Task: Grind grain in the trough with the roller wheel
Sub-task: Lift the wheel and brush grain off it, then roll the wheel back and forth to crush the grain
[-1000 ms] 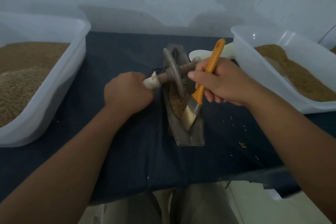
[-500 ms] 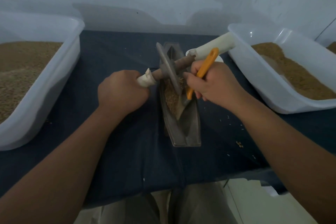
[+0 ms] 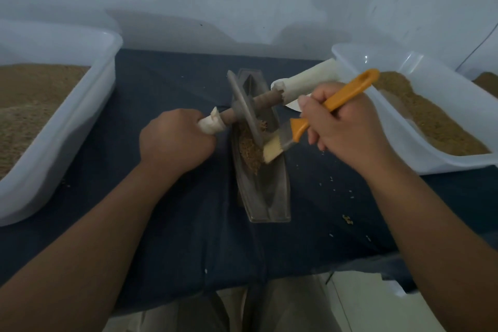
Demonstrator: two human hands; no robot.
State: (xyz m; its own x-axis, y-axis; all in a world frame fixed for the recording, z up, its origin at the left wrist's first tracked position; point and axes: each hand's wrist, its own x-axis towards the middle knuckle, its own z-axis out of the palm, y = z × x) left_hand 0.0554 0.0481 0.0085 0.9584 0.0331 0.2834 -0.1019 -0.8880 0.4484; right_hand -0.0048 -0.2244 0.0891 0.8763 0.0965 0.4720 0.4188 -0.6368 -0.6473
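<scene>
Brush (image 3: 297,127) has swung. A second ago its bristles pointed down the near half of the trough (image 3: 272,197). Now its orange handle angles out to your right and the bristles lie at the trough's right wall, touching the grain (image 3: 249,152) just beside the wheel (image 3: 242,108). The wheel leans left, standing in the trough's far half, and its right handle (image 3: 310,79) has risen and stands free.

Your left hand (image 3: 175,143) is closed round the left handle. Your right hand (image 3: 342,124) is closed round the brush. Judgement: you are sweeping grain back under the wheel, so grinding is paused. The right hand must put down the brush and take the free handle before rolling.

Count: one trough, one wheel with two wrapped handles, one brush, and two tubs of grain, left (image 3: 80,116) and right (image 3: 409,153). A few stray grains lie on the surface (image 3: 188,210).
</scene>
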